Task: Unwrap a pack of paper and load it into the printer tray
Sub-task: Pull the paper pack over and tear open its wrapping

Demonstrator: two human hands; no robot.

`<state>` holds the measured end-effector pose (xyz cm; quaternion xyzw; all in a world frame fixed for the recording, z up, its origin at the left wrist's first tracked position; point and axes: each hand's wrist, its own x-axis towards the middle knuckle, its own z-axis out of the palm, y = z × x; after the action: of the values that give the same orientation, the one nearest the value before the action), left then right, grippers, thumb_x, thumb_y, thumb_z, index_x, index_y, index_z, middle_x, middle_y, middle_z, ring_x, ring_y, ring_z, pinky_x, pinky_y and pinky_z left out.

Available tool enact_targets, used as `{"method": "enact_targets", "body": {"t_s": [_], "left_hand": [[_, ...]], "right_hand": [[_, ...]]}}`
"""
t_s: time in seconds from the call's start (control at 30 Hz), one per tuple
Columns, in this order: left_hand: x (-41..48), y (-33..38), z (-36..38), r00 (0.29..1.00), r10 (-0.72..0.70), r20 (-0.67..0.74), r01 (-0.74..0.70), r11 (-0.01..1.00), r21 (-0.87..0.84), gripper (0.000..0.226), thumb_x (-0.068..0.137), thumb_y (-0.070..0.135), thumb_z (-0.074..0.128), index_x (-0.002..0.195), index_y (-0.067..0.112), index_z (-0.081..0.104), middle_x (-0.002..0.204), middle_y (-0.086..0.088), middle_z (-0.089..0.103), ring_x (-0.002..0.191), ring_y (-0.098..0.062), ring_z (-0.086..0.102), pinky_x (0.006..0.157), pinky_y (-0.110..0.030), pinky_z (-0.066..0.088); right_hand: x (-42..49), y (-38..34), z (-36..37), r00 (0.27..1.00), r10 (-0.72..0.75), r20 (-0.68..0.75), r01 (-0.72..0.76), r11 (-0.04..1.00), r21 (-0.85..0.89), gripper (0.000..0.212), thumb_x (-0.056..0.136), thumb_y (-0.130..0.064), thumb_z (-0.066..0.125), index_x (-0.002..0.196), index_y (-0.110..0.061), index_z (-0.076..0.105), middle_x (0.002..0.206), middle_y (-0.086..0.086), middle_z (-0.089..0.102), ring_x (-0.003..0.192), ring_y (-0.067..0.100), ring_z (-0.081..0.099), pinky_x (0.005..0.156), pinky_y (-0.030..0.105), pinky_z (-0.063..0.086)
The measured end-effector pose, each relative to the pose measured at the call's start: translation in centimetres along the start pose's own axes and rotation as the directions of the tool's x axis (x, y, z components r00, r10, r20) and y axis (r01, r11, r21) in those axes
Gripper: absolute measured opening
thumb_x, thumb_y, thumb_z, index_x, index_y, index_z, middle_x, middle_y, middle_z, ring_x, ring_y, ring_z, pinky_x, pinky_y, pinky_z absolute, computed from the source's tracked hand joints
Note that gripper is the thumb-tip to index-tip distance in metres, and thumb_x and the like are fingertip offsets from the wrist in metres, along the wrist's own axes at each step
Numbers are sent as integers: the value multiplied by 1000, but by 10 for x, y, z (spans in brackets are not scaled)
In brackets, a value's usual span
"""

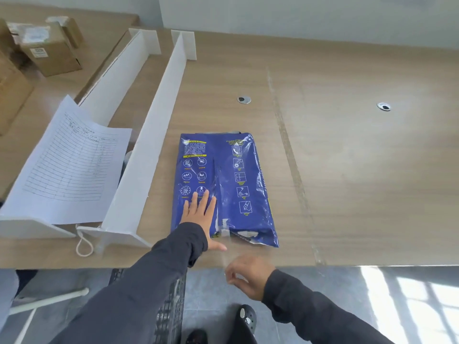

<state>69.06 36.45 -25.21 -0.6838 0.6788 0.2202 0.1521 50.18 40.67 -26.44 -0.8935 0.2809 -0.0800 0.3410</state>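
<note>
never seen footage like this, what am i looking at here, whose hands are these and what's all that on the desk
This is one picture from a camera worn on a person's head, looking forward and down, so the two sleeved arms coming up from the bottom edge are the wearer's own. No machine is involved.

The left hand lies flat, fingers spread, on a blue pack of paper lying on the wooden desk. The wrapper looks torn at its near end. The right hand hovers just off the desk's front edge, fingers curled; it seems to pinch a clear strip, perhaps tape, but that is hard to tell.

To the left stand white dividers, with a printed form draped between them. Cardboard boxes sit at far left. No printer is in view.
</note>
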Motion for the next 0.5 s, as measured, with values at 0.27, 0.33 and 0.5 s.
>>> {"method": "enact_targets", "body": {"t_s": [0.27,0.33,0.5], "left_hand": [[-3,2,8,999,-8,-33,12,990,141,136,56,68,67,145,12,-19,153,-10,-30,141,-38,-24,117,-52,-8],[-2,1,7,1000,3,-17,-1,992,130,139,53,69,69,145,13,-19,155,-11,-27,141,-37,-24,118,-51,-9],[1,-8,-3,997,44,57,-44,999,-1,137,50,73,67,146,19,-15,155,-6,-27,142,-31,-26,118,-48,-10]], "right_hand": [[-10,-12,-10,992,85,-90,-82,996,38,34,90,-49,38,98,-21,57,93,9,70,65,21,65,63,24,51],[-9,-8,-14,979,111,-173,-98,992,81,28,92,-45,35,93,-24,54,87,5,70,53,14,61,55,10,49],[-18,-3,-15,750,645,-147,-436,649,623,29,94,-4,39,81,-27,50,68,-2,55,28,3,54,31,16,44]]}}
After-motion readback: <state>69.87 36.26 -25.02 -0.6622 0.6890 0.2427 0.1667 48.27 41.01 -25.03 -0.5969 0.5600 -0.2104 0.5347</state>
